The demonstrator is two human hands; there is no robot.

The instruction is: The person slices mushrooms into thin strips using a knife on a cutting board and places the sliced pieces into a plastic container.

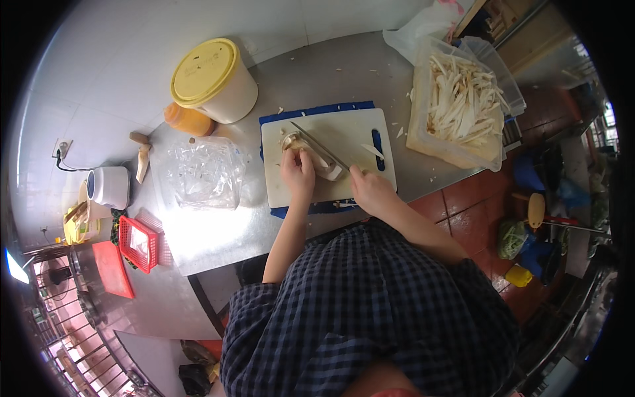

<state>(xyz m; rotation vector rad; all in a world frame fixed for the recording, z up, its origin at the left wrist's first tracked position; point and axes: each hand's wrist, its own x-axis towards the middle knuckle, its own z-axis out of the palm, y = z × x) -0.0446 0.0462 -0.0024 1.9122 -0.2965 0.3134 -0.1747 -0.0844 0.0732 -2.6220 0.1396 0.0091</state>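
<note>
My left hand [298, 172] grips a pale mushroom [291, 141], probably a king oyster, on the white cutting board [342, 126]. Its fingertips hide part of the mushroom, and a cut piece [331, 172] shows to the right. In my right hand [372, 191] is the handle of a kitchen knife [317, 145]. The blade slants up and left across the board, against or just over the mushroom; contact cannot be made out. A loose slice [373, 151] lies by the board's handle slot. Beneath the board is a blue cloth [317, 107].
A clear plastic bin [416, 124] of mushroom strips stands right. Left of the board are a plastic bag [208, 173], a yellow-lidded bucket [238, 94], an orange bottle [191, 120] and a whole mushroom [143, 163]. A red basket [144, 248] sits farther left on the steel counter [213, 258].
</note>
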